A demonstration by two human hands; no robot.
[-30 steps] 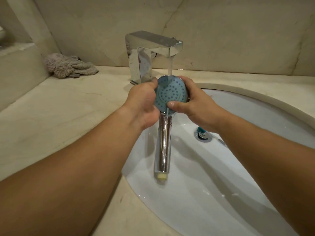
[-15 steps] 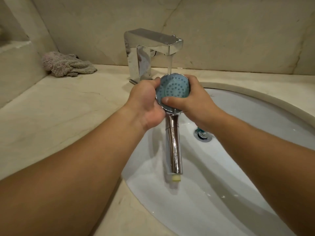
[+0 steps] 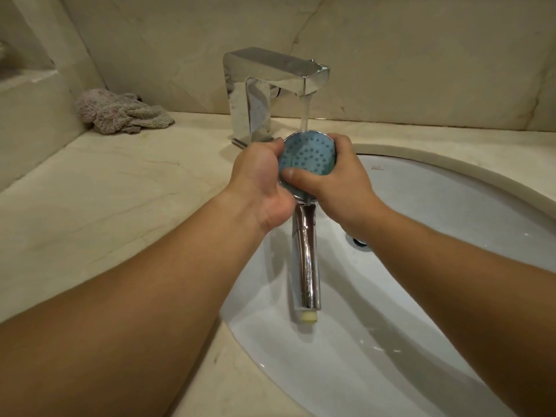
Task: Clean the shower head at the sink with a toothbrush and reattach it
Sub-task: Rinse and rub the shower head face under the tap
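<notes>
Shower head [image 3: 307, 159]: held over the white sink [image 3: 451, 266], face toward the camera, its chrome handle [image 3: 307, 260] hanging down toward the viewer and ending in a pale yellowish fitting [image 3: 309, 316] above the near part of the basin.

Nearest the camera, two bare forearms enter from the lower corners and converge on the head.

The left hand [image 3: 258, 182] is wrapped around the left rim of the head, fingers curled behind it and out of sight, palm edge against the chrome ring.

The right hand [image 3: 340, 179] grips the right rim; its thumb [image 3: 296, 175] lies across the lower part of the blue spray face, pressing on the nozzle field.

The spray face is a round blue disc studded with small raised nozzles, framed by a chrome ring.

A drain [image 3: 359, 240] shows partly, just right of the handle and below the right wrist.

Behind the hands, a stream of water [image 3: 305, 115] falls from the spout of a square chrome tap [image 3: 264, 91] onto the upper edge of the spray face.

The tap stands on a beige marble counter [image 3: 105, 191] that surrounds the basin.

At far left, against the wall, lies a crumpled grey-pink cloth [image 3: 120, 115], well apart from the sink.
</notes>
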